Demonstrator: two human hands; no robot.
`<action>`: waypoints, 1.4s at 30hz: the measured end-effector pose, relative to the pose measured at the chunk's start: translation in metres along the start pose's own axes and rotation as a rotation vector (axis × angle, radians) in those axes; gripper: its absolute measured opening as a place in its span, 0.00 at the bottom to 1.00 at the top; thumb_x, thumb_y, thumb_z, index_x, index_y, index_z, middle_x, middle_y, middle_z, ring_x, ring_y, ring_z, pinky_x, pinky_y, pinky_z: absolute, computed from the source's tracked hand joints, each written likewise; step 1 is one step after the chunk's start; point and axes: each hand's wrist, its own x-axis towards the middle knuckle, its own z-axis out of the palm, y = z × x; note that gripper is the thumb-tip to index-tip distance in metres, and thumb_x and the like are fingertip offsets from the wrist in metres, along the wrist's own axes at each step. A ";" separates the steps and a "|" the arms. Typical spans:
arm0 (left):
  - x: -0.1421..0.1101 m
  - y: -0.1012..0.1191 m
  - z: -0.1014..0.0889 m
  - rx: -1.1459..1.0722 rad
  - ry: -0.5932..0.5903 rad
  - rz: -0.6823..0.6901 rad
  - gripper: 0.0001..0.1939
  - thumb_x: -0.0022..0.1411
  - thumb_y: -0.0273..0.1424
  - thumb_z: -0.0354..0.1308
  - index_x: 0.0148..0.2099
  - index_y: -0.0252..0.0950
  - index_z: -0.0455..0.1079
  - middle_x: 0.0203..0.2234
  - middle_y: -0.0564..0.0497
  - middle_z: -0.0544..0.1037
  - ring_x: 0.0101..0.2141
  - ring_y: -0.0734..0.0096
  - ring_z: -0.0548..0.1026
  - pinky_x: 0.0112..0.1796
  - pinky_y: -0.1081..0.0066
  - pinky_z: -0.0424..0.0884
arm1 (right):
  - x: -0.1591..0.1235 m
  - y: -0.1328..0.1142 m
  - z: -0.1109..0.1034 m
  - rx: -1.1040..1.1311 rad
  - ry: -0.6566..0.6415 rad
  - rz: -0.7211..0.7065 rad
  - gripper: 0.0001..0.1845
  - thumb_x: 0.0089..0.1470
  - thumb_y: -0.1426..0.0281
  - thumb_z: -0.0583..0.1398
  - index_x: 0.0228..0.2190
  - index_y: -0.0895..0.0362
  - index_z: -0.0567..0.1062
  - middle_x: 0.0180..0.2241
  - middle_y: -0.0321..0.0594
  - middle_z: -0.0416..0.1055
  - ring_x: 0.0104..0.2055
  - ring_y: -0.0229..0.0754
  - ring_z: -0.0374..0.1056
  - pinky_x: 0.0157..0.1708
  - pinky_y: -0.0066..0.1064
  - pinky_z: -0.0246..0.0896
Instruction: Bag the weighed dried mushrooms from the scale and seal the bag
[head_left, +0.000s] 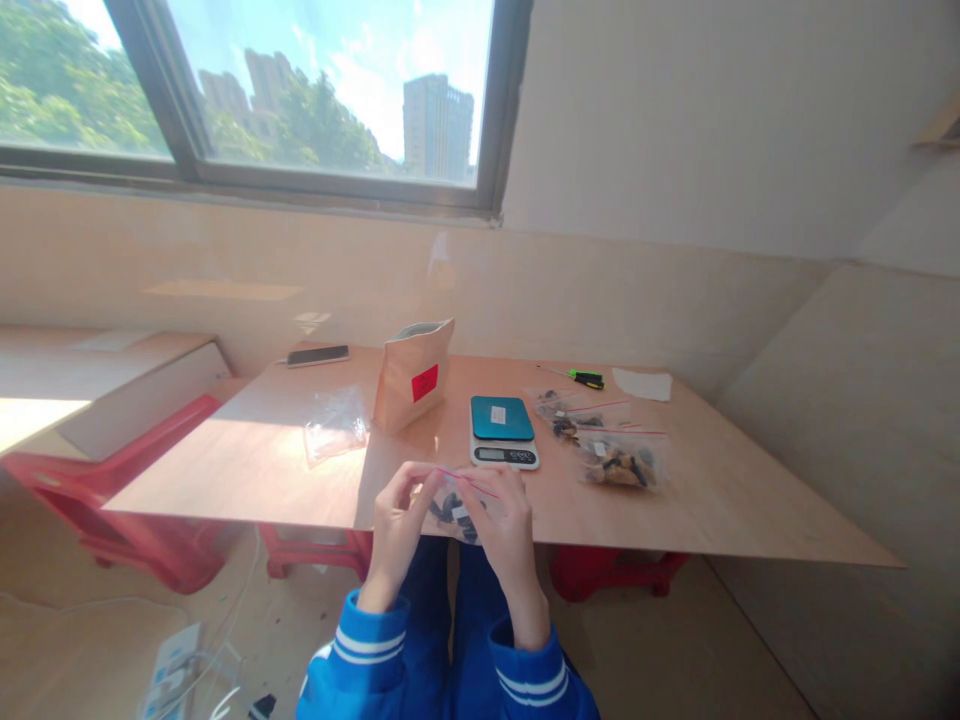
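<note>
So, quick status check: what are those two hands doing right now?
Left hand and right hand both pinching a small zip bag, dark pieces inside. Held at the table edge, before the scale. Nothing between hands and bag.

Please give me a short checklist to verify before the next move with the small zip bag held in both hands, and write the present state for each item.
1. Both hands on the bag: left hand and right hand pinch the small zip bag at its red strip. Ok.
2. Bag holds pieces: dark pieces visible inside. Ok.
3. Zip fully closed: cannot tell, fingers cover it.
4. Kitchen scale platform free: only a small label on it. Ok.
5. Scale reading: cannot tell, too small.
6. Filled bags lie apart from the scale, on its right. Ok.
</note>
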 end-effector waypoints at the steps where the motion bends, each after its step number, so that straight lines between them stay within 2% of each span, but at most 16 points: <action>1: 0.000 0.001 0.000 -0.003 0.002 0.008 0.10 0.61 0.38 0.58 0.35 0.36 0.73 0.28 0.52 0.78 0.33 0.70 0.75 0.36 0.72 0.71 | 0.000 -0.001 -0.001 0.002 -0.008 0.008 0.05 0.58 0.69 0.59 0.33 0.54 0.77 0.33 0.40 0.73 0.39 0.44 0.67 0.42 0.37 0.61; 14: 0.000 0.003 -0.002 -0.032 -0.038 0.059 0.09 0.61 0.35 0.57 0.33 0.36 0.73 0.30 0.52 0.76 0.35 0.69 0.73 0.38 0.73 0.69 | 0.000 0.001 -0.003 -0.017 -0.033 -0.036 0.07 0.58 0.66 0.60 0.30 0.52 0.77 0.29 0.37 0.74 0.35 0.43 0.67 0.38 0.36 0.58; 20: 0.000 0.004 -0.003 -0.056 -0.063 0.046 0.09 0.61 0.35 0.58 0.31 0.36 0.72 0.28 0.52 0.75 0.33 0.70 0.72 0.34 0.73 0.68 | 0.001 -0.001 -0.007 -0.073 -0.052 -0.105 0.05 0.57 0.69 0.61 0.30 0.53 0.77 0.29 0.36 0.74 0.34 0.41 0.67 0.38 0.36 0.57; 25: 0.000 0.003 -0.004 -0.055 -0.080 0.059 0.08 0.60 0.34 0.59 0.32 0.36 0.73 0.28 0.52 0.74 0.33 0.70 0.72 0.35 0.72 0.68 | 0.001 -0.004 -0.009 -0.070 -0.047 -0.101 0.03 0.56 0.72 0.62 0.30 0.54 0.75 0.29 0.36 0.74 0.35 0.41 0.67 0.39 0.35 0.56; 39: 0.002 0.002 -0.002 0.112 -0.041 0.078 0.09 0.61 0.36 0.57 0.31 0.36 0.71 0.26 0.54 0.73 0.31 0.72 0.71 0.34 0.73 0.66 | 0.001 -0.005 -0.004 -0.075 -0.014 -0.108 0.05 0.55 0.74 0.61 0.27 0.55 0.73 0.28 0.36 0.73 0.34 0.41 0.65 0.38 0.33 0.57; 42: 0.003 0.000 -0.002 0.142 -0.078 0.088 0.09 0.61 0.36 0.58 0.33 0.36 0.71 0.26 0.53 0.73 0.31 0.72 0.71 0.34 0.73 0.67 | 0.000 -0.003 -0.002 -0.083 -0.007 -0.103 0.05 0.55 0.75 0.60 0.28 0.55 0.71 0.28 0.37 0.71 0.34 0.42 0.65 0.37 0.34 0.57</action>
